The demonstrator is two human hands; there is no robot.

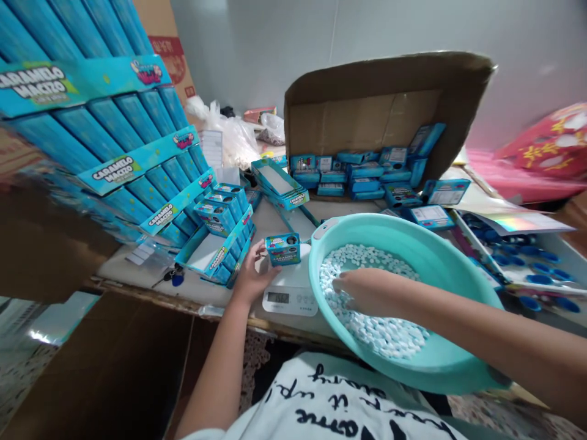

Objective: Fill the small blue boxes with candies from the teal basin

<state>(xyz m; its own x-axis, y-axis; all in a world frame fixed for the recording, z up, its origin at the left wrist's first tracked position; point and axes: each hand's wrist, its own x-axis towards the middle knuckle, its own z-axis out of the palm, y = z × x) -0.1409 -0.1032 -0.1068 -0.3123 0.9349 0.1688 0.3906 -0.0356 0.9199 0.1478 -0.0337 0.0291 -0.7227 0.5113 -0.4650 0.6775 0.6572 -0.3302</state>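
Note:
My left hand [251, 275] rests at the left edge of a small white scale [290, 292], its fingers curled beside a little blue candy box [283, 249] that stands on the scale. My right hand [367, 292] reaches down into a teal plastic basin [440, 360] and lies on a heap of small white and pale blue candies [380, 327]. Its fingers are pressed together in the candies; what they hold is hidden.
Stacked blue "Caramelo Macizo" display cartons [137, 162] rise at the left. An open display tray [217, 250] holds several small boxes. A cardboard box [385, 104] at the back holds more. Blue caps in a tray [527, 256] lie at the right. Keys [172, 276] lie by the table edge.

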